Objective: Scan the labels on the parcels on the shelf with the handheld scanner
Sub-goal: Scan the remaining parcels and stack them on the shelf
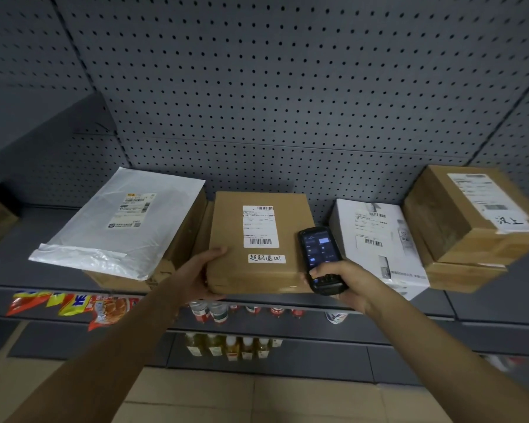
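The left hand [200, 267] gripped the front left corner of the brown parcel [258, 242] on the shelf [486, 306], apparently steadying it so its label [260, 226] faced up; the right hand [339, 282] grasped the handheld scanner [319, 259] just beside the parcel's right edge, screen upward, seemingly not yet aimed at the barcode; neighbouring parcels lay label-up alongside.

— What are the hands doing at mid-frame?
— The left hand [203, 276] is gripping the brown parcel [258, 242] on the shelf [28, 267]; the right hand [345, 283] is holding the scanner [319, 257] just right of it.
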`<move>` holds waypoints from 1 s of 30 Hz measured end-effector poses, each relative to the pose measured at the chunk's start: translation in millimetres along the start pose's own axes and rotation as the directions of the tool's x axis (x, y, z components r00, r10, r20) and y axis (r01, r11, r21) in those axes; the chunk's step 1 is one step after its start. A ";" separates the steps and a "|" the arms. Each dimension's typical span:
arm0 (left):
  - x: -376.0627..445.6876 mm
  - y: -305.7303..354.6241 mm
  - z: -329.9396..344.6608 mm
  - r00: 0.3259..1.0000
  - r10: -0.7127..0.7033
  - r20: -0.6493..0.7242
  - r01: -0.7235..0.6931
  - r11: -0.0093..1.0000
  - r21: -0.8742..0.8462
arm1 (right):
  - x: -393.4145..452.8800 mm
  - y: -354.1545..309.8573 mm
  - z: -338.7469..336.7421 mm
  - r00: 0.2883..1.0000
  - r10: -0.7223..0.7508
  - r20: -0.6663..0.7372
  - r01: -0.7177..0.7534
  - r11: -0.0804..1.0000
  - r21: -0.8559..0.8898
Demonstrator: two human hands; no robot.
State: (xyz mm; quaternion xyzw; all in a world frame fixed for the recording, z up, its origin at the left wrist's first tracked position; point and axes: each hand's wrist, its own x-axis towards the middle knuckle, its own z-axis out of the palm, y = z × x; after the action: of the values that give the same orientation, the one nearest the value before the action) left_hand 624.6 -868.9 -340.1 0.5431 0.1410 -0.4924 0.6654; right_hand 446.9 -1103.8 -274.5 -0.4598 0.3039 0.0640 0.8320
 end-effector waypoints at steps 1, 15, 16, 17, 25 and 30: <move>-4.5 1.2 2.5 0.999 0.028 0.028 -0.029 0.999 0.016 | -3.7 -2.5 -1.0 1.000 -0.009 -0.002 0.009 1.000 -0.005; -44.5 47.6 94.5 0.781 0.564 0.267 -0.592 0.805 0.029 | -125.7 -79.5 27.6 0.984 -0.144 0.108 0.134 0.986 0.096; -45.3 49.8 99.8 0.765 0.581 0.276 -0.610 0.792 0.024 | -134.1 -80.2 30.2 0.985 -0.122 0.124 0.109 0.988 0.107; -45.4 51.7 104.0 0.752 0.597 0.279 -0.626 0.779 0.021 | -141.1 -80.3 32.1 0.985 -0.106 0.136 0.092 0.990 0.105; -41.5 55.5 128.3 0.711 0.634 0.305 -0.666 0.746 0.002 | -163.5 -81.7 35.1 0.983 -0.088 0.162 0.072 0.992 0.101; -36.3 52.9 138.5 0.701 0.643 0.307 -0.681 0.732 0.023 | -166.7 -83.3 33.4 0.983 -0.090 0.157 0.075 0.992 0.101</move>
State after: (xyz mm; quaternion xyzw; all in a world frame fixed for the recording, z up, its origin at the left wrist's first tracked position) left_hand 602.0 -973.9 -231.7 0.5261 -0.1926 -0.2992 0.7724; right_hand 359.5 -1095.5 -106.8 -0.4251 0.2190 0.0519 0.8767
